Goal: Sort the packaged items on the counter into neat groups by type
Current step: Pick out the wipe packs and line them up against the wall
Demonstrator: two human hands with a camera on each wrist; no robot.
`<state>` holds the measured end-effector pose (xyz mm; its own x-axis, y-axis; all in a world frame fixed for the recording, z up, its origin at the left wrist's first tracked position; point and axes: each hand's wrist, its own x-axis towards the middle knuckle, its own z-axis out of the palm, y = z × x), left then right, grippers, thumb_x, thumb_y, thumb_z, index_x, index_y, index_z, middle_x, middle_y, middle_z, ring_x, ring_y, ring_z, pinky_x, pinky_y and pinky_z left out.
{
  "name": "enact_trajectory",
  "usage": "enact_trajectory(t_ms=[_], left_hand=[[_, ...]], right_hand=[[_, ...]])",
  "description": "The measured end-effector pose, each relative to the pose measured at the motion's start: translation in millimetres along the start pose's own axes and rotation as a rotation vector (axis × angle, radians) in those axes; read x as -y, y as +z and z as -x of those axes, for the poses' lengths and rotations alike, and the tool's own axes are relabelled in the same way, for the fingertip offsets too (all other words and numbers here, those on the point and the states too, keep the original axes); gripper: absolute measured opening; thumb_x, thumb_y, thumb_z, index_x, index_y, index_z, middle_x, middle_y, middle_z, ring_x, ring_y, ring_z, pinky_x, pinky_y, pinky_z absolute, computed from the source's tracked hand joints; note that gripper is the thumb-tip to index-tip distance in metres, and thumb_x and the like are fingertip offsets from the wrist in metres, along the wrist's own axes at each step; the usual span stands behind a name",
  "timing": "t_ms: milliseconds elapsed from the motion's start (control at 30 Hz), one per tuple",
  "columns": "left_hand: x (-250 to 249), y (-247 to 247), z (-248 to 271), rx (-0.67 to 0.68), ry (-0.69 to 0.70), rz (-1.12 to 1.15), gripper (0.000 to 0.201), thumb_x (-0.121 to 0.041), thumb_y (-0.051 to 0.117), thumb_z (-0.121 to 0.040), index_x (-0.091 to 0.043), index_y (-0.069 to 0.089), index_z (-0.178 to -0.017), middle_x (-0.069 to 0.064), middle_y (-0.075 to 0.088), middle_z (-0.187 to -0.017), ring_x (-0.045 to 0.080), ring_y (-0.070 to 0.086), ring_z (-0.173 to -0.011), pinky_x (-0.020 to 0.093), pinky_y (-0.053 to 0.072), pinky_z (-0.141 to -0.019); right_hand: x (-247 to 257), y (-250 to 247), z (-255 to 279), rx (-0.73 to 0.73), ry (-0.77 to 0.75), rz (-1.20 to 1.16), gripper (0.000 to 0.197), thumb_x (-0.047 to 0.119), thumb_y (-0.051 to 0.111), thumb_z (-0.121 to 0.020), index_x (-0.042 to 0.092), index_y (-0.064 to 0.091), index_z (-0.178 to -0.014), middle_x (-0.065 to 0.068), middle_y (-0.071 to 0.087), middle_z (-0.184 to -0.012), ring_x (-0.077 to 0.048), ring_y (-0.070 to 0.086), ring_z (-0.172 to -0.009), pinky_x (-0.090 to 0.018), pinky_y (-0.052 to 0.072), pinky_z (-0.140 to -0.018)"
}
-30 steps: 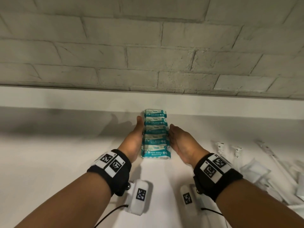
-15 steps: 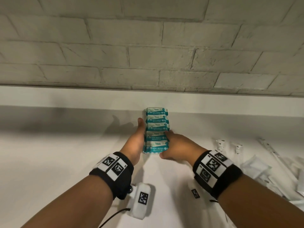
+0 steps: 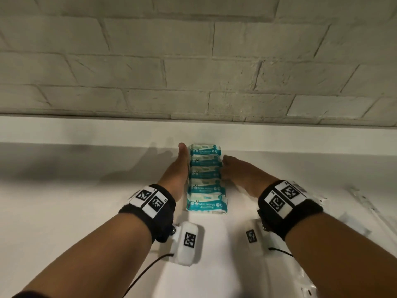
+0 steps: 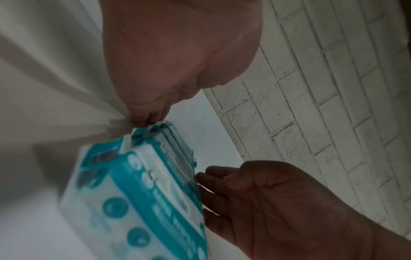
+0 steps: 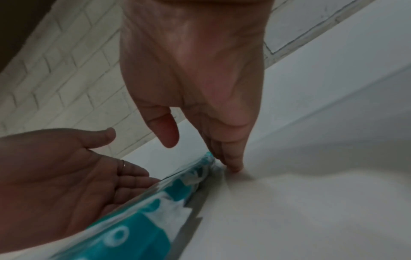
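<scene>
Several teal-and-white mini wipes packs (image 3: 205,179) lie overlapped in one straight row running away from me on the white counter (image 3: 64,201). My left hand (image 3: 178,166) lies flat along the row's left side, fingers straight, reaching the far pack. My right hand (image 3: 238,173) presses the row's right side with straight fingers. In the left wrist view the left fingertips (image 4: 146,119) touch the pack ends (image 4: 138,190), with the right hand (image 4: 278,202) opposite. In the right wrist view the right fingertips (image 5: 231,165) meet the packs (image 5: 144,219), and the left hand (image 5: 66,176) faces them.
Loose white sachets (image 3: 352,224) and long thin wrapped items (image 3: 365,203) lie on the counter at the right. A raised white ledge (image 3: 86,130) and a pale brick wall (image 3: 193,61) close off the back just behind the row.
The right hand left the row's near end and moved back along its right side, fingers straightened. The left hand slid farther toward the wall. The row looks straighter.
</scene>
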<state>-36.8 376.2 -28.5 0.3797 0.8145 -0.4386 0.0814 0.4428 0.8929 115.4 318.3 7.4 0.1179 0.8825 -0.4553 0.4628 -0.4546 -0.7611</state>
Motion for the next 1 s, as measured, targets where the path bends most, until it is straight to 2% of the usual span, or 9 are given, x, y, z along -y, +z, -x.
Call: enact_trajectory(t_ms=[100, 200, 333, 467, 567, 667, 733, 900, 1000], left_hand=[[-3, 2, -10, 0.023, -0.019, -0.028, 0.087, -0.079, 0.014, -0.082, -0.017, 0.070, -0.106, 0.013, 0.074, -0.103, 0.028, 0.071, -0.098, 0.046, 0.048, -0.099], [-5, 1, -15, 0.039, 0.000, -0.048, 0.088, -0.080, 0.014, -0.081, -0.017, 0.070, -0.106, 0.014, 0.074, -0.103, 0.029, 0.070, -0.100, 0.047, 0.047, -0.101], [0, -5, -30, 0.048, -0.019, -0.078, 0.116, -0.099, 0.031, -0.051, -0.021, 0.051, -0.135, 0.011, 0.072, -0.111, 0.028, 0.070, -0.101, 0.047, 0.047, -0.101], [-6, -6, -24, 0.034, -0.022, -0.127, 0.110, -0.095, 0.034, -0.058, -0.024, 0.039, -0.142, 0.005, 0.070, -0.114, 0.018, 0.070, -0.099, 0.039, 0.050, -0.096], [-21, 2, 7, 0.110, 0.076, -0.374, 0.037, -0.044, 0.054, -0.093, -0.021, 0.046, -0.121, 0.006, 0.066, -0.116, 0.013, 0.065, -0.097, 0.035, 0.051, -0.092], [-21, 5, 30, 0.362, 0.085, -1.073, 0.090, -0.040, 0.075, -0.076, -0.028, 0.022, -0.147, 0.005, 0.018, -0.159, 0.021, 0.030, -0.141, 0.036, 0.027, -0.115], [-11, 8, 34, 0.381, 0.150, -1.462, 0.110, -0.052, 0.077, -0.069, -0.030, 0.008, -0.153, -0.001, -0.002, -0.162, 0.023, 0.006, -0.148, 0.040, 0.015, -0.120], [1, 12, 33, 0.323, 0.282, -1.653, 0.101, -0.046, 0.068, -0.076, -0.027, 0.006, -0.153, 0.008, -0.007, -0.162, 0.034, -0.002, -0.148, 0.050, 0.011, -0.119], [-1, 15, 37, 0.306, 0.248, -1.669, 0.103, -0.044, 0.067, -0.076, -0.026, 0.001, -0.153, 0.008, -0.007, -0.162, 0.035, -0.002, -0.148, 0.052, 0.009, -0.119]], right_hand=[[1, -2, -16, -0.005, 0.023, 0.002, 0.026, 0.003, 0.050, -0.092, 0.010, 0.056, -0.116, -0.008, 0.066, -0.110, -0.019, 0.064, -0.097, -0.024, 0.051, -0.077], [1, -8, -22, -0.075, 0.028, -0.041, 0.057, 0.004, 0.051, -0.092, 0.005, 0.032, -0.146, -0.010, 0.043, -0.145, -0.025, 0.046, -0.129, -0.026, 0.041, -0.090], [8, -9, -26, -0.033, -0.012, -0.019, 0.024, -0.001, 0.045, -0.095, -0.001, 0.054, -0.117, -0.012, 0.063, -0.109, -0.024, 0.060, -0.101, -0.032, 0.050, -0.085], [11, -13, -31, -0.054, -0.007, 0.084, 0.045, 0.010, 0.051, -0.095, 0.003, 0.041, -0.138, -0.011, 0.051, -0.132, -0.030, 0.051, -0.123, -0.038, 0.045, -0.102], [15, -20, -26, -0.008, -0.061, 0.305, 0.062, 0.017, 0.054, -0.095, 0.014, 0.027, -0.150, -0.008, 0.041, -0.147, -0.023, 0.046, -0.128, -0.024, 0.040, -0.102], [22, -18, -18, 0.106, -0.201, 0.609, 0.064, 0.021, 0.059, -0.093, 0.013, 0.029, -0.149, -0.006, 0.028, -0.154, -0.021, 0.033, -0.138, -0.008, 0.025, -0.104], [22, -11, -20, 0.156, -0.186, 0.730, 0.072, 0.025, 0.064, -0.090, 0.012, 0.027, -0.149, -0.009, 0.022, -0.157, -0.028, 0.024, -0.144, -0.028, 0.021, -0.117], [25, 1, -21, 0.149, -0.199, 0.961, 0.057, 0.025, 0.059, -0.092, 0.013, 0.037, -0.143, -0.007, 0.035, -0.148, -0.026, 0.039, -0.134, -0.039, 0.034, -0.110], [24, 3, -13, 0.134, -0.218, 0.983, 0.054, 0.025, 0.052, -0.095, 0.018, 0.034, -0.145, -0.003, 0.029, -0.154, -0.025, 0.033, -0.139, -0.047, 0.028, -0.114]])
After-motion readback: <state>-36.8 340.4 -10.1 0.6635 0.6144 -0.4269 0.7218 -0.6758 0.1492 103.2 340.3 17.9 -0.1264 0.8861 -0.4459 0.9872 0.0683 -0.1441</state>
